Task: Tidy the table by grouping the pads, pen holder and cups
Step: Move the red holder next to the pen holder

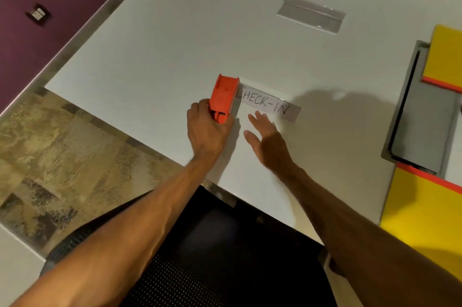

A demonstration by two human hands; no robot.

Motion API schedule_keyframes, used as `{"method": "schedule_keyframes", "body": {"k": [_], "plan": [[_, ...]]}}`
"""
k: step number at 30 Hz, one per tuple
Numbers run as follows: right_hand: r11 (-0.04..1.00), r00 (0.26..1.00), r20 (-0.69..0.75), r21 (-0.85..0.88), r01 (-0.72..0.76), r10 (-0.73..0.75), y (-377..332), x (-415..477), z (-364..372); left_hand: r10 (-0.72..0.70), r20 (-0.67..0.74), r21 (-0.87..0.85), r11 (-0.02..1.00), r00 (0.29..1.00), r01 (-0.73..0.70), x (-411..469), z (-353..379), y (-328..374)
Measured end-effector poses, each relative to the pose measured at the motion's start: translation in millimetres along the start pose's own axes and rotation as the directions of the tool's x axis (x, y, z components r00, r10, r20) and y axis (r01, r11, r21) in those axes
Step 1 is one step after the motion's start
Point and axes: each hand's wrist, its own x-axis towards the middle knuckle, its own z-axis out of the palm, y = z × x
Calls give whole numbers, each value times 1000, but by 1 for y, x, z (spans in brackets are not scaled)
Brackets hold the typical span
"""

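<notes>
An orange plastic pen holder (223, 97) lies on its side on the white table (175, 39), near the front edge. My left hand (208, 129) grips its near end from behind. Right beside it stands a clear sign holder with a paper strip reading "CHECK-IN" (268, 106); the orange piece touches the strip's left end. My right hand (266, 140) hovers flat with its fingers spread, just in front of the strip and holding nothing. No cups show in the head view.
A second clear sign holder (311, 14) stands further back on the table. At the right are yellow pads with orange edges (447, 57) and a grey recessed tray (422, 116). A black mesh chair (225, 256) sits below the table's front edge.
</notes>
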Motion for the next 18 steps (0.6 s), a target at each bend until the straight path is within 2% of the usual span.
{"method": "schedule_keyframes", "body": {"k": [3, 5, 7, 8, 10, 12, 15, 18], "plan": [[903, 966, -102, 390, -181, 237, -27, -12, -19, 20, 7, 8, 1000, 1000, -20, -22, 3, 20], [737, 922, -92, 633, -237, 376, -41, -22, -34, 53, 23, 22, 998, 998, -54, -35, 8, 35], [546, 883, -42, 800, -250, 467, -46, -30, -51, 119, 60, 48, 991, 991, -122, -48, 16, 51], [492, 868, -26, 831, -257, 496, -47, -35, -60, 170, 78, 75, 982, 982, -175, -54, 19, 58], [472, 844, -18, 836, -281, 536, -42, -46, -77, 306, 108, 111, 942, 946, -318, -67, 27, 71], [440, 803, -22, 845, -304, 596, -30, -56, -93, 445, 166, 112, 878, 880, -465, -81, 37, 86], [403, 739, -41, 858, -319, 673, -7, -75, -118, 590, 251, -22, 796, 767, -605, -101, 51, 106], [398, 718, -65, 865, -306, 693, 17, -96, -141, 655, 311, -203, 754, 688, -625, -117, 63, 121]]}}
